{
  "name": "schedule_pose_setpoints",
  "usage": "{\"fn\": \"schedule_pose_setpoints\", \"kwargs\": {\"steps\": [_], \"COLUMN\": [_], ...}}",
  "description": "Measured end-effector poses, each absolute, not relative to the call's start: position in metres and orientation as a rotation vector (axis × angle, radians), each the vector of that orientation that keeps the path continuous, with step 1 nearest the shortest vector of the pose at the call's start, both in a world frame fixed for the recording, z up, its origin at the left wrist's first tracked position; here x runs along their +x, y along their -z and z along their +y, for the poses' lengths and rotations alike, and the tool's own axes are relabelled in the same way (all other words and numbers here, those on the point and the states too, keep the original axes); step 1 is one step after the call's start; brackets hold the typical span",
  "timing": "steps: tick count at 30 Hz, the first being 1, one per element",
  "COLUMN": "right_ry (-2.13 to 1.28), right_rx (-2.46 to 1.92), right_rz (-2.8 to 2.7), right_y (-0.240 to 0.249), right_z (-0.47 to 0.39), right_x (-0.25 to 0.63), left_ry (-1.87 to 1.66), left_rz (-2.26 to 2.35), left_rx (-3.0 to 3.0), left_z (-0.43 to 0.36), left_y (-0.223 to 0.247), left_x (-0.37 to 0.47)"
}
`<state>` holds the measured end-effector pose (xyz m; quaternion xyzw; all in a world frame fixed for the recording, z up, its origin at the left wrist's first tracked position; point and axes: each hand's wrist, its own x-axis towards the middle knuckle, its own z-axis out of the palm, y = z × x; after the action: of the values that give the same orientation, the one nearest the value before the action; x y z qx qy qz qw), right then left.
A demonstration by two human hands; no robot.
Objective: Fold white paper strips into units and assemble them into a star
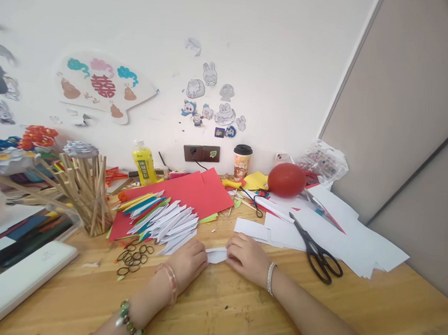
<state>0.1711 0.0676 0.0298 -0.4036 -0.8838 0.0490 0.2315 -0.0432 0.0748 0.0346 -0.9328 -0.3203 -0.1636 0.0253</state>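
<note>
My left hand (188, 263) and my right hand (247, 258) both press and pinch a small folded white paper piece (217, 255) flat on the wooden table (238, 310). Just behind my left hand lies a fanned pile of folded white paper points (171, 225), with coloured ones (142, 203) further back on a red sheet (203, 191). Black scissors (317, 251) lie shut to the right of my right hand on white sheets (341, 230).
Black hair ties (133, 258) lie left of my left hand. A bundle of wooden sticks (88, 192), a yellow bottle (143, 163), a lidded cup (242, 161), a red balloon (286, 179) and small black scissors (254, 202) stand further back. A white case (19, 281) lies at the left.
</note>
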Motion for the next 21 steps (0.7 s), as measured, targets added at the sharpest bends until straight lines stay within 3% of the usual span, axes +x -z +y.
{"fn": "schedule_pose_setpoints", "kwargs": {"steps": [7, 21], "right_ry": [-0.364, -0.248], "right_rx": [-1.281, -1.468], "right_rz": [-2.186, -2.089], "right_y": [-0.028, -0.018], "right_z": [0.064, 0.066], "right_x": [0.165, 0.16], "left_ry": [0.553, 0.562], "left_rz": [-1.406, -1.802], "left_rx": [-2.899, -2.729], "left_z": [0.077, 0.078], "left_y": [-0.029, -0.029], "left_x": [-0.038, -0.028]}}
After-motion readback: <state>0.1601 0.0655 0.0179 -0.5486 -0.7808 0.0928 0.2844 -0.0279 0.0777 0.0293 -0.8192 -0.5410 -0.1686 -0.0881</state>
